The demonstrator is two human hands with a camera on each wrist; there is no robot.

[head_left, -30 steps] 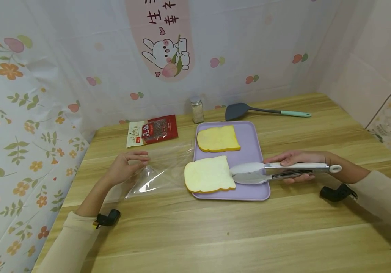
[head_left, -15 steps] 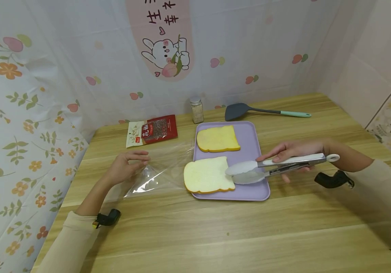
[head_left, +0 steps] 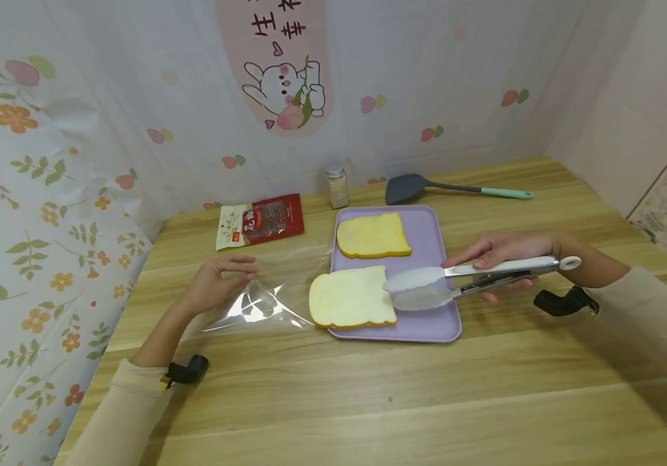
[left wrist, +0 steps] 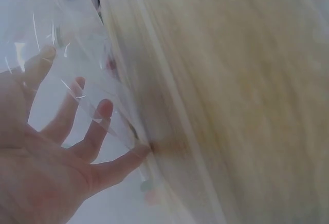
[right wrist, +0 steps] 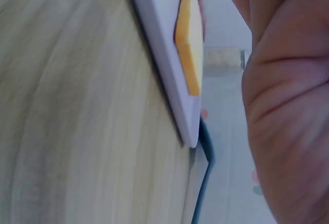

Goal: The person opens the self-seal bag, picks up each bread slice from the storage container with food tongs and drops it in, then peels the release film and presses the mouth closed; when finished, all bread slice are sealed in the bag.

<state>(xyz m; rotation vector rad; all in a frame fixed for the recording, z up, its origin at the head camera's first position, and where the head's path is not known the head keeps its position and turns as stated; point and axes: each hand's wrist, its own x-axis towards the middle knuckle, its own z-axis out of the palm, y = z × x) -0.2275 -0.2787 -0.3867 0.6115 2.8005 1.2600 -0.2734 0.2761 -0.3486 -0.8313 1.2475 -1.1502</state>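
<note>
The right hand (head_left: 502, 247) is gripping white-and-silver metal tongs (head_left: 458, 270) by a cream bread slice (head_left: 350, 296), lying lower centre. Only the left wrist view is showing the left hand (left wrist: 51, 160) with spread fingers, touching transparent plastic film (left wrist: 77, 23); left of centre, a red-and-cream packet (head_left: 260, 221) is reading "花椒".

The left grip (head_left: 211, 286) lies spread, slightly bent; the right grip (head_left: 508, 247), partly hidden, seems curled.

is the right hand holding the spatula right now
No, the right hand holds the tongs, while the spatula lies on the wooden table beyond the purple tray.
</note>
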